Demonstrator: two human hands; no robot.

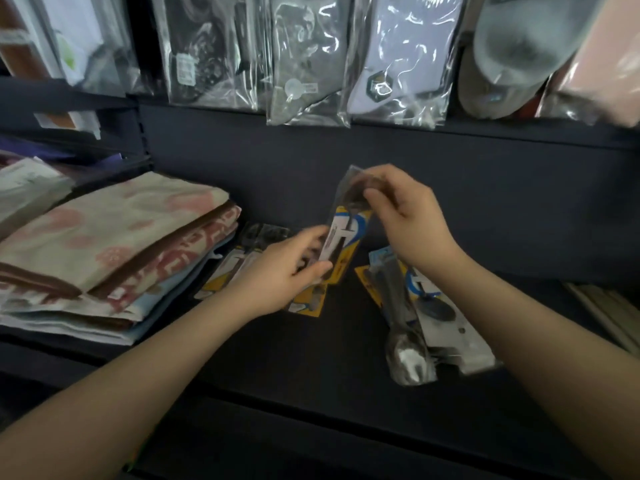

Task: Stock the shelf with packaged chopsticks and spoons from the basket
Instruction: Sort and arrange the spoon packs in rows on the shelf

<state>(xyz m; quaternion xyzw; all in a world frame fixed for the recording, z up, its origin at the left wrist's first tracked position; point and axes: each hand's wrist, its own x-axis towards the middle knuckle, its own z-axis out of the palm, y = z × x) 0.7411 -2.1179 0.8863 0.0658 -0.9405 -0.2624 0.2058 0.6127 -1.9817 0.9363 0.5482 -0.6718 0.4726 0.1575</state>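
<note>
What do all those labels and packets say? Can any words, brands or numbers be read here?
No text can be read.
Held spoon packet, gripped by left hand and right hand: yellow and blue card print, too blurred.
Spoon packets lying on the shelf: print too blurred.
Hanging sock packets: stickers and a badge, too small.
Folded towels: pattern only.

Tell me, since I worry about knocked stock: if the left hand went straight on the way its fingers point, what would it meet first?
The left hand already grips the packaged spoon it points at; beyond that, probably the dark shelf back panel, though depth is unclear.
</note>
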